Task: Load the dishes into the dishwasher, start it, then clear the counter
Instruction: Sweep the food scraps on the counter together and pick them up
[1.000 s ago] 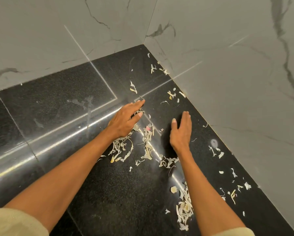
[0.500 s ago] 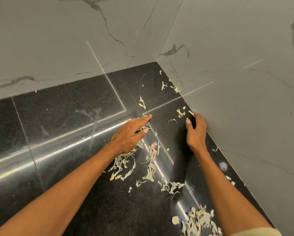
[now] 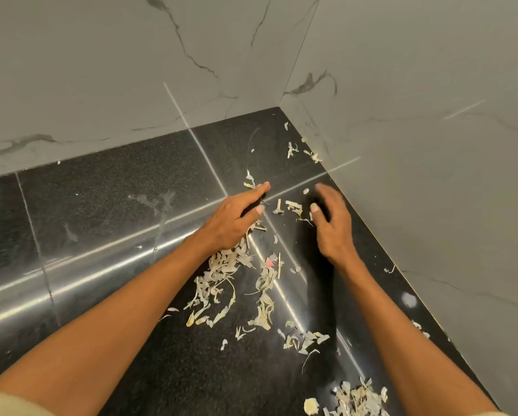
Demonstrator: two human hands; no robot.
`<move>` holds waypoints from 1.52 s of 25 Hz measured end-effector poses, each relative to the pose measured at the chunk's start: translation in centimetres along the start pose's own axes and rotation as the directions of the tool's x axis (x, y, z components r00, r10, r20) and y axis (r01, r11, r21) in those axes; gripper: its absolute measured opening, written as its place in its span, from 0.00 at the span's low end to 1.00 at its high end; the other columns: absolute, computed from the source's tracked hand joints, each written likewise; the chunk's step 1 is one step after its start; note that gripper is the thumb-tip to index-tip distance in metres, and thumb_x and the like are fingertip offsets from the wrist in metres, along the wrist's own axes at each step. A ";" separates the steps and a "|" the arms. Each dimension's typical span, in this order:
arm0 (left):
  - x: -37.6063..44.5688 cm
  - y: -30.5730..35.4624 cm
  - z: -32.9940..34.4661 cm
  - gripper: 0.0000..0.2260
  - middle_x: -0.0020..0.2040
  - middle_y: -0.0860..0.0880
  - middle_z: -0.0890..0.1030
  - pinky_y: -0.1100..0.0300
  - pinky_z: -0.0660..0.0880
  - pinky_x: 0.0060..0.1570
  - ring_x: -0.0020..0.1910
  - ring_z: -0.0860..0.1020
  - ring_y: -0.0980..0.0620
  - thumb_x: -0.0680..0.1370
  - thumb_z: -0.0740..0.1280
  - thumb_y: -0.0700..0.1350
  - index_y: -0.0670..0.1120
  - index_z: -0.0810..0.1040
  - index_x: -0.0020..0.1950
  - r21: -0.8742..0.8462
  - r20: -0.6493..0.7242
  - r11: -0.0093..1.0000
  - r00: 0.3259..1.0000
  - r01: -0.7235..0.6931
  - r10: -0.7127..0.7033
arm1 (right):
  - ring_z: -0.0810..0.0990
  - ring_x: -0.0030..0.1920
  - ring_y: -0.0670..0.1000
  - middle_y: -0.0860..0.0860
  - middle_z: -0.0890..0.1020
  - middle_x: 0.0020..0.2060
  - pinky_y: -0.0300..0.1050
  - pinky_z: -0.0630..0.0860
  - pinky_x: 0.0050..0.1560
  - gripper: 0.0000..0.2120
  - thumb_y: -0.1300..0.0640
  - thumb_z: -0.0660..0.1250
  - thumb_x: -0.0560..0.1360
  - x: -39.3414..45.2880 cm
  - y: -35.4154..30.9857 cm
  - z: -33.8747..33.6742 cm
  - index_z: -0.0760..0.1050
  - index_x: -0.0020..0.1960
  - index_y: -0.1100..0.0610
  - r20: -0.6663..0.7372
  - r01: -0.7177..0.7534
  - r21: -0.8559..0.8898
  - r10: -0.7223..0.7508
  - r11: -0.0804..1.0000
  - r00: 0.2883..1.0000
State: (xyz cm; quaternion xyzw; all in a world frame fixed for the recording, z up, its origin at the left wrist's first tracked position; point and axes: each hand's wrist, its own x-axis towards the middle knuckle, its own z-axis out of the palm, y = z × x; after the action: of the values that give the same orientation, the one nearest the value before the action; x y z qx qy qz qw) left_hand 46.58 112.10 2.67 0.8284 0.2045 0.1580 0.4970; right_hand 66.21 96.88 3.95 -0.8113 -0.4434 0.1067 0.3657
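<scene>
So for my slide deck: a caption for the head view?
Both hands, left hand and right hand, rake vegetable scraps across a black counter.

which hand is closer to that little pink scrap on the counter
Left. The left hand lies just up and left of the pink scrap, over the same litter; the right hand is farther, up and to its right.

Two bare forearms are seen, each uncovered from the hand to well above the wrist. No rings, watch or bracelets are seen on the left hand (image 3: 232, 222) or the right hand (image 3: 334, 226). The fingernails are kept short and unpainted. A pale cream sleeve (image 3: 8, 404) is seen at the lower left corner, and a sliver of the same cloth (image 3: 496, 413) at the lower right edge.
</scene>
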 end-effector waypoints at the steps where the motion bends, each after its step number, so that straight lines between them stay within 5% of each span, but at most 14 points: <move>1: 1.2 0.1 -0.3 0.28 0.78 0.48 0.66 0.51 0.61 0.75 0.76 0.64 0.53 0.81 0.55 0.55 0.47 0.61 0.80 0.002 -0.012 1.000 1.000 0.016 -0.016 | 0.66 0.73 0.50 0.53 0.68 0.74 0.49 0.61 0.74 0.26 0.52 0.60 0.81 1.5 0.8 -0.3 0.66 0.76 0.59 -0.011 -0.098 -0.010 0.098 0.995 0.995; 3: 3.4 0.5 -0.6 0.27 0.78 0.46 0.64 0.53 0.59 0.76 0.77 0.62 0.52 0.81 0.56 0.52 0.45 0.60 0.80 0.012 -0.046 0.999 0.998 0.042 -0.042 | 0.59 0.78 0.54 0.55 0.61 0.78 0.50 0.54 0.78 0.28 0.52 0.60 0.83 4.1 1.7 -0.5 0.59 0.80 0.58 0.048 -0.181 -0.114 0.187 0.977 0.981; 6: 5.9 0.2 -1.1 0.25 0.78 0.45 0.63 0.53 0.57 0.77 0.78 0.60 0.51 0.84 0.59 0.47 0.45 0.59 0.80 0.029 -0.065 0.998 0.996 0.059 -0.057 | 0.54 0.80 0.53 0.54 0.57 0.80 0.49 0.50 0.78 0.31 0.46 0.55 0.82 5.0 0.5 0.9 0.54 0.81 0.56 0.231 0.011 -0.207 0.038 0.978 0.972; 8: 6.9 0.0 -1.4 0.23 0.77 0.46 0.66 0.58 0.58 0.76 0.77 0.62 0.53 0.83 0.60 0.45 0.45 0.63 0.79 0.017 -0.079 0.999 0.996 0.034 -0.032 | 0.60 0.77 0.52 0.53 0.63 0.78 0.50 0.56 0.77 0.30 0.46 0.54 0.81 4.9 -0.3 1.2 0.59 0.80 0.55 0.311 0.134 -0.141 -0.084 0.981 0.947; 11: 7.6 -0.4 -2.6 0.21 0.71 0.47 0.75 0.59 0.65 0.73 0.72 0.70 0.54 0.80 0.62 0.45 0.44 0.73 0.73 0.045 -0.264 0.996 0.960 -0.081 0.090 | 0.66 0.74 0.53 0.54 0.69 0.75 0.53 0.61 0.76 0.26 0.48 0.56 0.81 7.6 -0.4 0.5 0.66 0.77 0.56 0.188 0.194 -0.113 -0.171 0.974 0.967; 14: 8.6 -0.9 -3.5 0.21 0.72 0.44 0.74 0.54 0.63 0.75 0.73 0.69 0.49 0.80 0.60 0.45 0.42 0.72 0.73 0.175 -0.418 0.984 0.907 0.017 0.059 | 0.56 0.79 0.53 0.55 0.60 0.79 0.44 0.48 0.77 0.28 0.49 0.58 0.83 12.0 0.2 0.7 0.58 0.80 0.58 0.198 0.080 -0.207 -0.038 0.975 0.979; 17: 8.7 -1.7 -3.5 0.22 0.77 0.43 0.66 0.53 0.54 0.76 0.78 0.60 0.47 0.84 0.57 0.47 0.43 0.64 0.78 0.304 -0.339 0.924 0.933 0.230 -0.121 | 0.59 0.78 0.56 0.57 0.62 0.78 0.52 0.53 0.79 0.29 0.50 0.59 0.82 12.3 -0.5 3.1 0.59 0.79 0.59 0.272 0.053 -0.179 -0.003 0.982 0.962; 20: 8.2 -1.9 -3.6 0.21 0.76 0.44 0.67 0.60 0.52 0.74 0.77 0.62 0.48 0.84 0.60 0.45 0.46 0.66 0.77 0.206 -0.188 0.971 0.979 0.121 -0.082 | 0.71 0.69 0.53 0.54 0.75 0.70 0.51 0.67 0.71 0.25 0.51 0.60 0.78 10.1 -1.9 3.9 0.71 0.73 0.58 0.239 0.165 -0.011 -0.158 0.986 0.958; 22: 8.5 -1.9 -4.1 0.21 0.73 0.45 0.72 0.58 0.59 0.76 0.74 0.68 0.51 0.82 0.61 0.45 0.44 0.70 0.75 0.083 -0.235 0.995 0.972 0.049 -0.028 | 0.75 0.65 0.52 0.54 0.79 0.65 0.49 0.69 0.67 0.22 0.53 0.60 0.77 10.7 -2.3 3.5 0.76 0.68 0.58 0.129 0.197 0.035 -0.200 0.980 0.971; 24: 9.1 -2.2 -4.4 0.23 0.73 0.46 0.72 0.55 0.63 0.75 0.74 0.68 0.53 0.81 0.61 0.46 0.43 0.69 0.75 0.005 -0.293 0.999 0.955 0.054 -0.050 | 0.74 0.66 0.53 0.54 0.78 0.66 0.48 0.67 0.69 0.22 0.52 0.60 0.78 12.8 -2.1 3.1 0.75 0.68 0.58 0.059 0.146 -0.032 -0.144 0.989 0.988; 29: 9.4 -2.4 -4.0 0.23 0.77 0.44 0.67 0.54 0.60 0.76 0.77 0.63 0.50 0.83 0.60 0.44 0.46 0.62 0.79 0.097 -0.236 0.991 0.969 0.095 -0.069 | 0.56 0.79 0.54 0.54 0.59 0.79 0.49 0.52 0.77 0.29 0.50 0.60 0.83 16.8 -2.1 5.1 0.57 0.80 0.58 0.264 0.018 -0.237 0.047 0.971 0.964; 35: 9.5 -2.9 -3.8 0.27 0.76 0.43 0.67 0.50 0.64 0.74 0.76 0.65 0.49 0.81 0.58 0.50 0.46 0.61 0.80 0.060 -0.275 0.993 0.958 0.102 -0.082 | 0.75 0.62 0.50 0.51 0.79 0.63 0.50 0.71 0.65 0.17 0.58 0.63 0.80 14.5 -2.6 5.9 0.77 0.68 0.56 0.048 0.154 0.023 -0.155 0.988 0.987; 38: 9.6 -2.8 -3.8 0.28 0.76 0.44 0.68 0.50 0.65 0.74 0.75 0.67 0.49 0.79 0.57 0.51 0.46 0.62 0.79 0.034 -0.292 0.993 0.952 0.109 -0.095 | 0.69 0.70 0.52 0.54 0.73 0.70 0.50 0.64 0.73 0.23 0.54 0.63 0.79 17.2 -2.4 5.8 0.72 0.72 0.58 0.059 0.046 -0.018 -0.045 0.999 0.997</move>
State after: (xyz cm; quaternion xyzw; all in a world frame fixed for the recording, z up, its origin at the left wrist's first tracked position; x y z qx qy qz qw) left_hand 52.60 120.96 2.44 0.7965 0.3216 0.2468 0.4486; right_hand 71.83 114.33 4.08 -0.8009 -0.4734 0.1177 0.3473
